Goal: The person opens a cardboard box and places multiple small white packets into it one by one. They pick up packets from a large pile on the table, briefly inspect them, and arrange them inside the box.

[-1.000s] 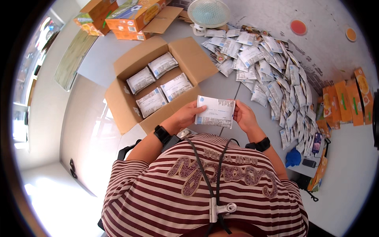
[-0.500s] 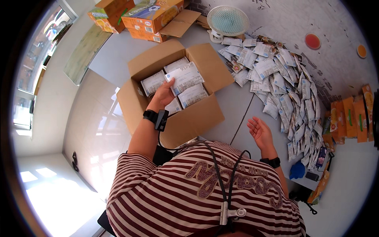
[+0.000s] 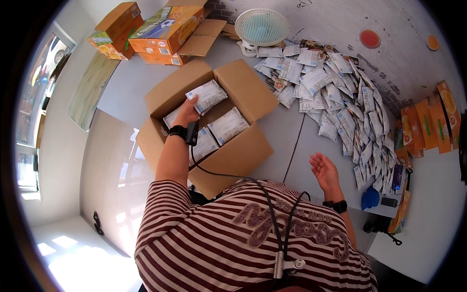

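Observation:
An opened cardboard box (image 3: 245, 87) stands on the table with its flaps spread outward. My left hand (image 3: 187, 112) reaches over it and pinches the near left edge of a white printed packet (image 3: 208, 95) at the far side of the box. Below and beside that hand lie more white packets, one of them a flat packet (image 3: 228, 125) on the right side. My left fingers are partly hidden by the held packet. Over the table's near edge hovers my right hand (image 3: 324, 171), palm turned inward, fingers loosely stretched and holding nothing.
A large heap of white packets (image 3: 340, 100) covers the table's right side. At the back stand a small fan (image 3: 261, 28) and orange cartons (image 3: 165, 34). More orange cartons (image 3: 428, 126), a phone (image 3: 398, 176) and a blue object (image 3: 370, 197) lie at the right.
My left hand has brought the packet lower into the far side of the box, exposing a gap beside the other packets. My right hand stays raised and empty. The whole view has shifted slightly.

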The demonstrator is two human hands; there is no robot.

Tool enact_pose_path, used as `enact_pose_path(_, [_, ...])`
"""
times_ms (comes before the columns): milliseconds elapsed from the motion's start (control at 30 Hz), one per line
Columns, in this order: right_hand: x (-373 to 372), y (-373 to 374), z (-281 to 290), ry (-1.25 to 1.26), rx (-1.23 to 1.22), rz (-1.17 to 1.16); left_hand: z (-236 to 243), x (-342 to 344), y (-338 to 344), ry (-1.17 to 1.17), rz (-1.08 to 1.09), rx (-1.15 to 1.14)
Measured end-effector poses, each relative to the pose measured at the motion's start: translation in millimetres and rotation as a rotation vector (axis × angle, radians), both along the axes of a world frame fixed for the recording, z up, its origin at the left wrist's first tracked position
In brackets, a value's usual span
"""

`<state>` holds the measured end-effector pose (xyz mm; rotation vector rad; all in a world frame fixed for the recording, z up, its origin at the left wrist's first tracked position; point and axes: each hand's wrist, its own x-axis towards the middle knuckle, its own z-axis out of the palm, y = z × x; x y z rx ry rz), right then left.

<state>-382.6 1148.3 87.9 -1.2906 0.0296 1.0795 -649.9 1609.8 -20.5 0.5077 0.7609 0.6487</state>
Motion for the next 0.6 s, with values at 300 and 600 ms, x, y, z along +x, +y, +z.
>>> enact_pose_path(300, [-1.3,-16.4,3.8,-0.020,0.018,-0.068,-19.7,18.5,37.4,0.204,-0.069,-0.130])
enact_pose_path(600, [5.9,-24.1,-5.2,0.000,0.043,-0.073,-34.5,14.4,52.1,0.146,-0.031,-0.078])
